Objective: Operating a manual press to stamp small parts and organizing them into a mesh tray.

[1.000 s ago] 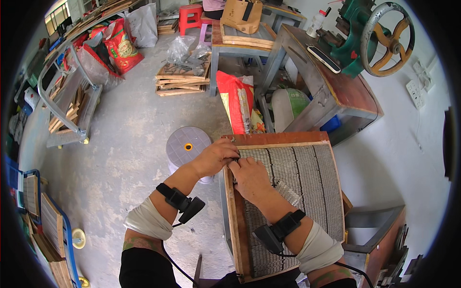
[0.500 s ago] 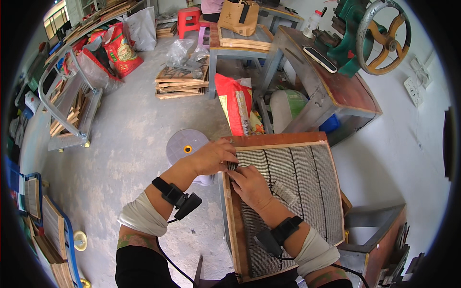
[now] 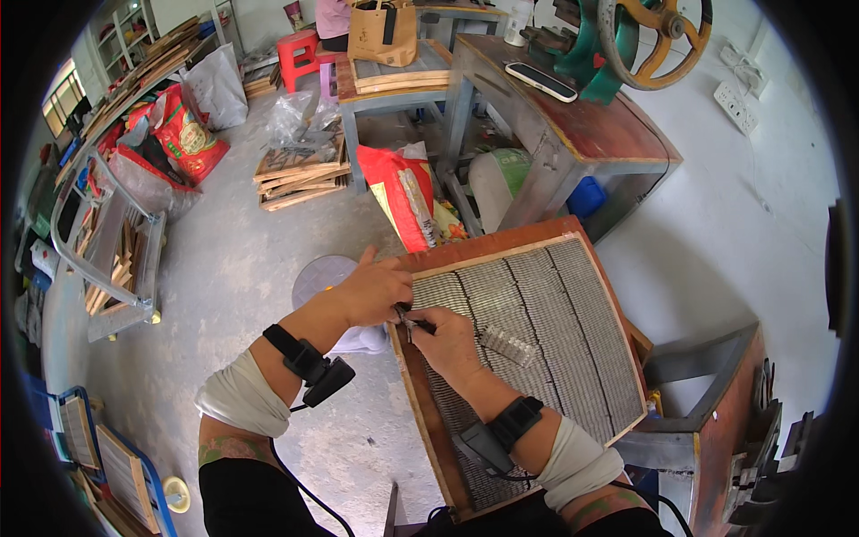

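Note:
A shallow wooden-framed tray [image 3: 416,385] lies before me, filled with tight rows of small greyish metal-looking pieces [image 3: 573,358] split by dark lines. Over its far left corner my two hands meet. My left hand [image 3: 374,291] is closed, its fingertips pinching a few small dark pieces [image 3: 402,311] whose kind I cannot make out. Just beside it, my right hand [image 3: 447,342] pinches a small dark strip-like piece [image 3: 424,326] between thumb and finger. A short clear-silvery block of pieces [image 3: 508,345] rests loose on top of the rows, right of my right hand.
A round grey stool [image 3: 322,276] stands beyond my left forearm. Past the tray are a red sack [image 3: 398,197] and a metal-legged bench [image 3: 617,134] bearing a phone [image 3: 541,81] and a green hand-wheel press [image 3: 608,63]. A cart [image 3: 116,259] is at left; someone sits behind.
My view has turned, so the background sits further left. My right hand has drawn slightly away from the left fingertips, and the dark pieces between them show more.

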Available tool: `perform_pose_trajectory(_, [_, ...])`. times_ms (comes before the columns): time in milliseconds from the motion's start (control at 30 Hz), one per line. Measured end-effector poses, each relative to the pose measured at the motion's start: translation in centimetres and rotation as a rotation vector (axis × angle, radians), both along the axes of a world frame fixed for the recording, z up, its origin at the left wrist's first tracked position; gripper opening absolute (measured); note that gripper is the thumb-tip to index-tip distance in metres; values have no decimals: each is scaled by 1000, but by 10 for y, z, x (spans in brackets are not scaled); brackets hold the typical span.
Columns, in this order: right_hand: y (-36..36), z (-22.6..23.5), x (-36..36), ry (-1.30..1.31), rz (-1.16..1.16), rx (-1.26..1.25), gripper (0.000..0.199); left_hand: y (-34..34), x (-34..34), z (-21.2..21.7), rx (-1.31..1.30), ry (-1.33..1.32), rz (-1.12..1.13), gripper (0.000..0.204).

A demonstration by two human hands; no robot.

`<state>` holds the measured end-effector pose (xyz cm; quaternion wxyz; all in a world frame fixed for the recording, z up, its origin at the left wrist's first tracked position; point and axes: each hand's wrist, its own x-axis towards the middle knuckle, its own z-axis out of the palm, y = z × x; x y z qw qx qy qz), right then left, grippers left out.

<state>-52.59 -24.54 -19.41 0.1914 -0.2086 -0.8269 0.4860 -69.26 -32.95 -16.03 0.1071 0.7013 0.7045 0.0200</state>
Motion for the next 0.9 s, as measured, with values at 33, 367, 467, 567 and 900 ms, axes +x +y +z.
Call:
perform_pose_trajectory(33, [0, 0, -1, 4, -1, 18, 21, 2, 1, 0, -22, -9, 4, 26])
perform_pose_trajectory(367, [4, 7, -1, -28, -67, 8, 18, 2, 0, -4, 152, -13, -170, 19])
perform_pose_trajectory(467, [8, 20, 8, 56, -29, 106, 17, -2, 3, -4, 327, -107, -180, 19])
perform_pose_trajectory(567, [20, 32, 36, 107, 14, 201, 18, -6, 9, -7, 395, -169, -130, 18])
perform_pose_trajectory(900, [78, 19, 151, -96, -288, -129, 24, -20, 12, -19, 349, -209, 106, 24])
